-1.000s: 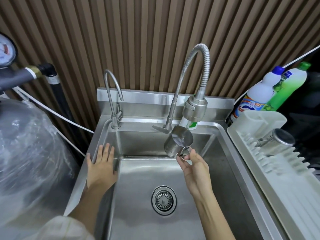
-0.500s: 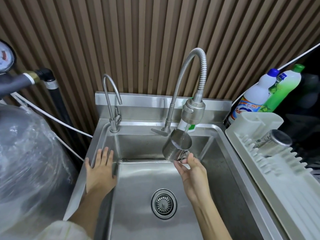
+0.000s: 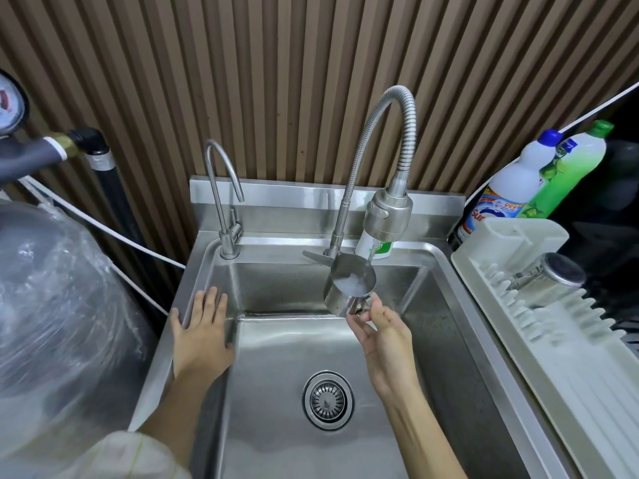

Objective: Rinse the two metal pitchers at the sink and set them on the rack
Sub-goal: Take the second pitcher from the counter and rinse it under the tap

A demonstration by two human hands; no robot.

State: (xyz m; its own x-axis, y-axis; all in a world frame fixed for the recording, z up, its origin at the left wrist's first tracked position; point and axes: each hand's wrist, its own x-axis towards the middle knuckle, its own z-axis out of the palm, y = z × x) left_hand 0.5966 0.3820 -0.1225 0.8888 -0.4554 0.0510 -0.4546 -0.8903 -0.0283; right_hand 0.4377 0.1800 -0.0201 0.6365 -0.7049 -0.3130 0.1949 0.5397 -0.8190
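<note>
Slatted brown wall behind steel sink (image 3: 449,340). Your right hand (image 3: 387,335) pinches handle of pitcher (image 3: 349,285), fingertips only, keeping palm out of stream. Pitcher tilted mouth-up under spray faucet (image 3: 387,216), over basin so water fills it and spills go down drain (image 3: 328,400). Your left hand (image 3: 202,331) flat, fingers spread, grasping nothing, likely bracing on sink edge. Second pitcher (image 3: 549,276) lies on rack (image 3: 560,357), well apart to right. Handle mostly hidden by fingers; water stream hard to make out.

Bright, even overhead light, pretty sharp overall

Soft glare streaks on the sink (image 3: 449,340) steel; wall slats bow outward toward the edges from the wide lens, and the plastic wrap (image 3: 52,288) left of it smears.
</note>
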